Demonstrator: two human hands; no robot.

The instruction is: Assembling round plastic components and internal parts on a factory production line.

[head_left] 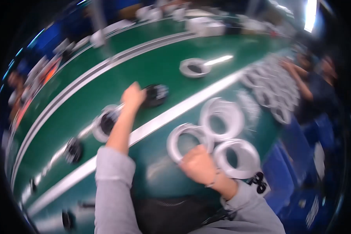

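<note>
Over the green belt (117, 85) my left hand (133, 96) is closed at the edge of a black round part (156, 95), blurred by motion. A white ring (104, 132) with a dark centre lies partly behind my left forearm. Nearer to me, my right hand (199, 164) is closed on the near rim of a white ring (173, 141). Two more white rings, one farther off (238, 116) and one to the right (250, 168), lie beside it on the bench. Their open middles show the green surface.
A pale rail (187, 105) divides belt and bench. Farther along the belt sits another white ring (188, 69); a black round part (73, 150) lies leftward. Many white rings (271, 84) cover the right side, near a co-worker (316, 85). Blue bins (279, 171) stand at the right.
</note>
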